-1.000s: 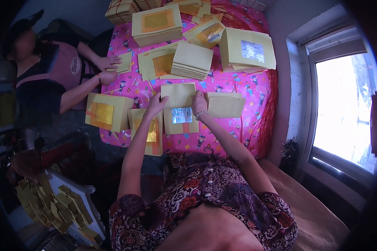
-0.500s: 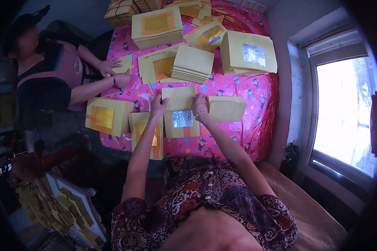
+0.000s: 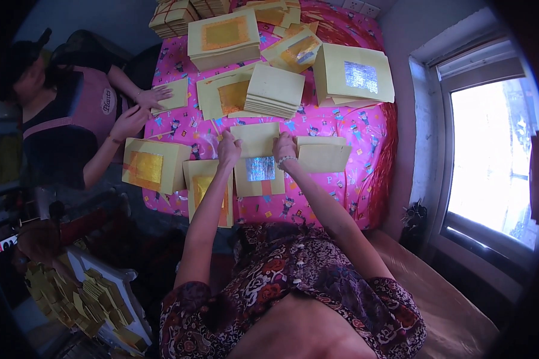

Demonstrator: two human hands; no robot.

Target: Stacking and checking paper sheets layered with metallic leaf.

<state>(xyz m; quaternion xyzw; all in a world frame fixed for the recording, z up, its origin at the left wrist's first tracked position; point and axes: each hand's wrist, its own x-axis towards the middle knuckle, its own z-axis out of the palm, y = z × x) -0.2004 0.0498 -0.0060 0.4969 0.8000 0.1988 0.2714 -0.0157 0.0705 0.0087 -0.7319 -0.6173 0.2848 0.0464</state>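
Note:
In front of me a plain yellow paper sheet (image 3: 256, 137) lies over the upper part of another yellow sheet, which bears a silver foil square (image 3: 260, 169). My left hand (image 3: 229, 149) is closed at the plain sheet's left edge, thumb on top. At its right edge my right hand (image 3: 285, 148) has its fingers curled round the paper, with a beaded bracelet on the wrist. Just beside my right hand rests a small pile of plain yellow paper (image 3: 323, 155). Left of my left forearm is a yellow pile with gold foil (image 3: 203, 191), partly hidden by that arm.
A pink patterned cloth (image 3: 341, 125) covers the table. Farther back stand a gold-foil stack (image 3: 224, 33), a plain stack (image 3: 275, 87) and a silver-foil stack (image 3: 359, 75). At the left a co-worker's hand (image 3: 154, 97) lies on yellow paper. A bright window (image 3: 491, 161) is at the right.
My hands stay at the plain sheet's two edges with little visible movement. The co-worker's nearer hand has drawn back left, toward their body, off the yellow paper.

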